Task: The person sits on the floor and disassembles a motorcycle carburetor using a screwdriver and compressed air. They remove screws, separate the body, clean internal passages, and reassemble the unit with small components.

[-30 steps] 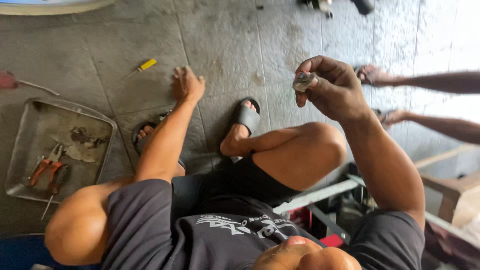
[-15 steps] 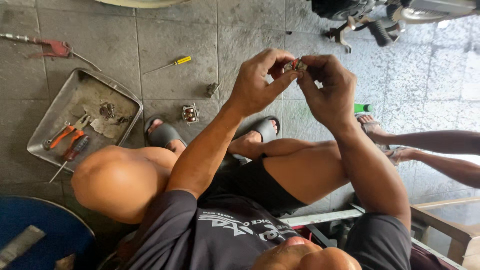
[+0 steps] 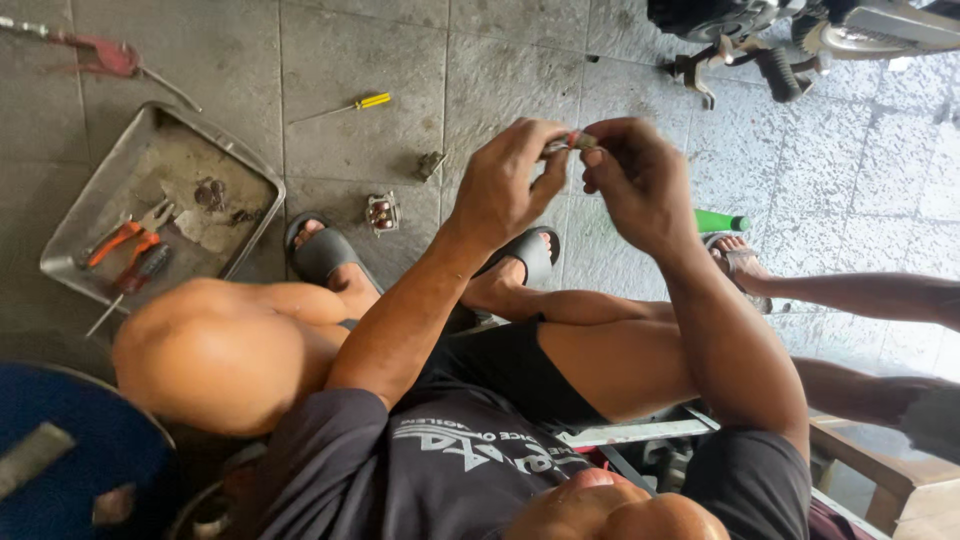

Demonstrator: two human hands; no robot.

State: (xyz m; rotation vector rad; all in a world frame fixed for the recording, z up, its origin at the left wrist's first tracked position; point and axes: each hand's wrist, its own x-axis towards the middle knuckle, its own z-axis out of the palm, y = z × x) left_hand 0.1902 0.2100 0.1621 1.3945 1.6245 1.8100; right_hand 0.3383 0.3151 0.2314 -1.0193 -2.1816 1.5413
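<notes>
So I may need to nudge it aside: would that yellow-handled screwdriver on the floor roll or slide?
The yellow-handled screwdriver lies flat on the tiled floor, and its rounded handle would probably roll. Its thin shaft looks stiff. It seems light, so a sideways nudge likely spins it.

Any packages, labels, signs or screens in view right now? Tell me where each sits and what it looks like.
Green bottle: lying on the paved floor just right of the right hand, cylindrical, bright green with a dark cap.
Shirt print: curved white lettering on the wearer's dark shirt, bottom centre.
No signs or screens.
</notes>
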